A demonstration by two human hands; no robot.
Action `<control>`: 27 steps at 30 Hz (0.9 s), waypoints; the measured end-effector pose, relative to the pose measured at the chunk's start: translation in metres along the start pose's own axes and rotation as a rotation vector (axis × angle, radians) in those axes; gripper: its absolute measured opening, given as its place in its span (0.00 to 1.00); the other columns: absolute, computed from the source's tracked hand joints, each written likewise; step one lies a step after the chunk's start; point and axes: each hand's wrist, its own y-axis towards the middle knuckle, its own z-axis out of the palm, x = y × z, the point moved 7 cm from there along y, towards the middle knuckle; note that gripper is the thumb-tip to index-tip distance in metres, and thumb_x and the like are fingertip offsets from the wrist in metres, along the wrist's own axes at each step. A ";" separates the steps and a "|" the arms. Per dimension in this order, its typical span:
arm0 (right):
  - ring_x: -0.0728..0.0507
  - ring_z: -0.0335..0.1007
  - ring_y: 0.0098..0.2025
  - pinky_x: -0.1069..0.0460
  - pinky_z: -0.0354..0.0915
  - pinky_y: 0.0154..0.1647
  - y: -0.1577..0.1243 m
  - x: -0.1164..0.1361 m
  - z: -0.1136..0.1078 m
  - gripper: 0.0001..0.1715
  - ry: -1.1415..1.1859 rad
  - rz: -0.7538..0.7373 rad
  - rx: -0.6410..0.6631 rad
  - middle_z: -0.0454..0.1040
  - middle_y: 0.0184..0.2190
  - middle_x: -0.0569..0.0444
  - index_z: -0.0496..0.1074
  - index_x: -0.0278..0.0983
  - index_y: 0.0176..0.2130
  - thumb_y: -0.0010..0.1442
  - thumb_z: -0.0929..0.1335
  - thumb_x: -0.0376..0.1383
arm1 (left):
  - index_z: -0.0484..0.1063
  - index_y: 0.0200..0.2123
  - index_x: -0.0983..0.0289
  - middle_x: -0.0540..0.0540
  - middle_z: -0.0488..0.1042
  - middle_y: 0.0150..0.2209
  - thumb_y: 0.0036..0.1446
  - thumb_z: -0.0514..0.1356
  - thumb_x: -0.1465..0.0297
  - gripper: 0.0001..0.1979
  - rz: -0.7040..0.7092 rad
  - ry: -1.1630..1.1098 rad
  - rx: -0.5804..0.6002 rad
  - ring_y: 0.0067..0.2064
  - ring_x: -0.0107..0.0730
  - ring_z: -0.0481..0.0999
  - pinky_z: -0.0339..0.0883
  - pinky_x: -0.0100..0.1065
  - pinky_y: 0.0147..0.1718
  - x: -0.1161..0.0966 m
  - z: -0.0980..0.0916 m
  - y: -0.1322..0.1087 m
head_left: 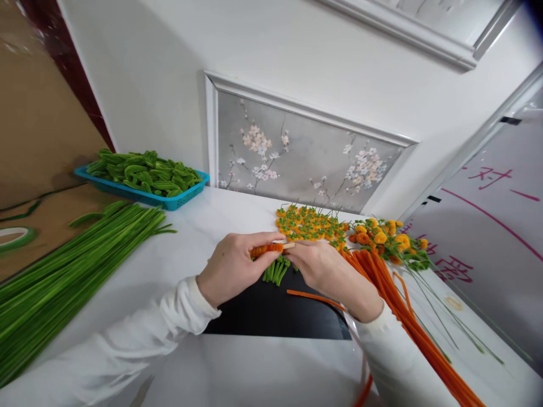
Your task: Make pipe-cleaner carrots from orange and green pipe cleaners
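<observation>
Over the black mat (275,316), I see the left hand (235,260) clamped on an orange chenille coil (268,249), its pale stick (289,245) pointing crosswise toward the right hand (318,263), whose grip I cannot tell.

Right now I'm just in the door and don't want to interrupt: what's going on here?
A person's left hand holds a ridged orange piece, with a pale stick protruding from it toward the right hand, whose grip I can't make out. Short green pieces lie on a black mat below. Long green strips lie to the left, orange strips to the right.
</observation>
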 end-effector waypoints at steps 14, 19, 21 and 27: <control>0.48 0.66 0.26 0.51 0.45 0.24 -0.012 0.024 -0.017 0.08 -0.236 0.060 0.020 0.71 0.28 0.55 0.67 0.37 0.33 0.62 0.63 0.26 | 0.79 0.41 0.56 0.48 0.80 0.41 0.56 0.58 0.68 0.12 0.008 0.251 -0.023 0.40 0.36 0.80 0.72 0.31 0.38 0.004 -0.004 0.000; 0.47 0.67 0.30 0.52 0.50 0.27 -0.010 0.023 -0.033 0.09 -0.245 0.047 -0.189 0.71 0.28 0.54 0.69 0.39 0.35 0.66 0.62 0.32 | 0.78 0.42 0.54 0.48 0.81 0.40 0.57 0.57 0.68 0.12 0.081 0.334 0.041 0.38 0.36 0.80 0.70 0.31 0.35 -0.003 -0.001 -0.001; 0.48 0.67 0.31 0.53 0.52 0.28 -0.010 0.018 -0.035 0.10 -0.222 0.058 -0.242 0.71 0.28 0.54 0.70 0.39 0.35 0.66 0.61 0.34 | 0.78 0.42 0.53 0.48 0.81 0.38 0.57 0.57 0.68 0.12 0.121 0.347 0.057 0.37 0.36 0.80 0.69 0.30 0.34 -0.007 0.000 -0.001; 0.47 0.68 0.33 0.54 0.55 0.30 -0.008 0.001 -0.033 0.13 -0.135 0.108 -0.294 0.72 0.31 0.54 0.71 0.39 0.37 0.68 0.60 0.38 | 0.78 0.41 0.55 0.48 0.82 0.36 0.57 0.58 0.68 0.11 0.203 0.300 0.080 0.34 0.33 0.80 0.69 0.29 0.33 -0.011 0.005 -0.004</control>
